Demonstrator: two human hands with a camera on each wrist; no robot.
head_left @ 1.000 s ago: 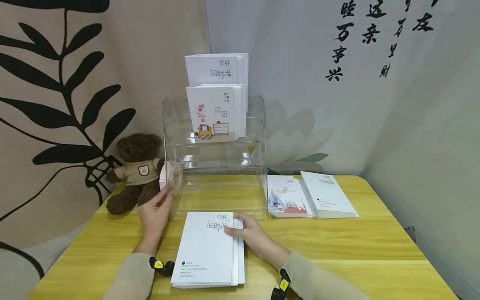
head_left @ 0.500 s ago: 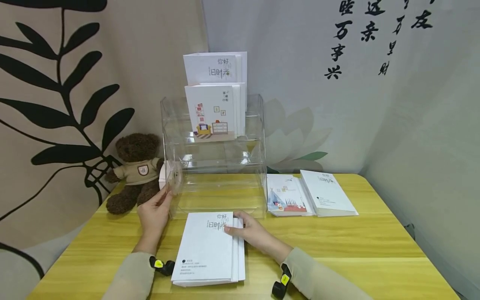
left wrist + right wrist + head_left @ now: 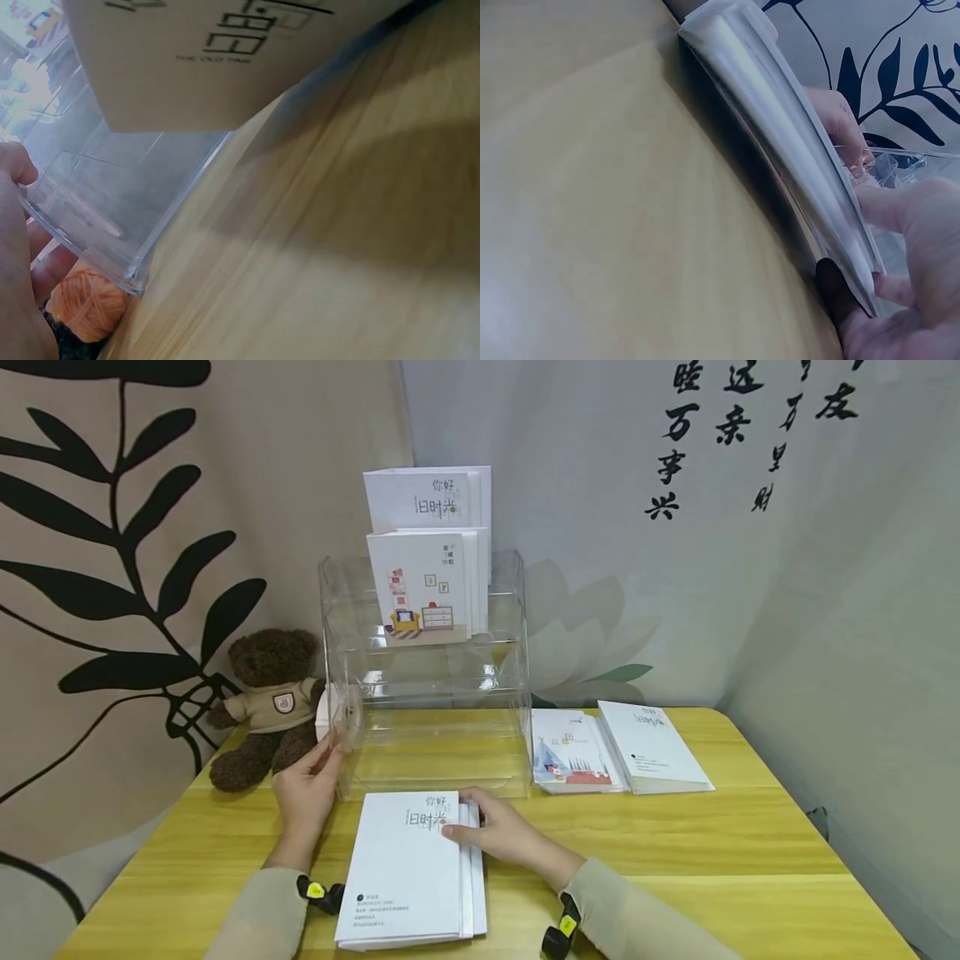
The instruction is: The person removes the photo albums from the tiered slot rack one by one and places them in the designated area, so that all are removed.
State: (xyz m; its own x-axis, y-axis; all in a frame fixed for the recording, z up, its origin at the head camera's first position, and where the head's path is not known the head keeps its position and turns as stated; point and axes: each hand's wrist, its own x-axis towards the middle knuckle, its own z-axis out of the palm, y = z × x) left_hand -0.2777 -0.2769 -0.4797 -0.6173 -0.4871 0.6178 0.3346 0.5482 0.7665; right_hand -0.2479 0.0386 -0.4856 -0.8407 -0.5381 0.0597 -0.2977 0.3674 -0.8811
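Behind everything stands a pale cloth backdrop (image 3: 577, 452) printed with dark leaves and brushed characters, and before it spreads the yellow wood-grain table (image 3: 697, 877). On the table stands the clear tiered rack (image 3: 438, 689). A brown teddy bear (image 3: 273, 710) in a tan shirt sits just beside the rack's left side. Directly in front of the rack, over the table, is the stack of white notebooks (image 3: 405, 881), its top cover set slightly left of those beneath; whether any edge touches the wood I cannot tell. In the rack's upper tiers lean white-covered notebooks (image 3: 416, 506) and, before them, notebooks with a drawn armchair (image 3: 420, 589). To the right of the rack, a tent-printed set (image 3: 573, 756) and a white set (image 3: 656, 747) lie side by side. The right hand (image 3: 510, 835) grips the stack by its far right corner, thumb on the top cover. The left hand (image 3: 307, 781) pinches the rack's lower left side between thumb and fingers. Smallest is an orange yarn ball (image 3: 88, 304) near those fingers.
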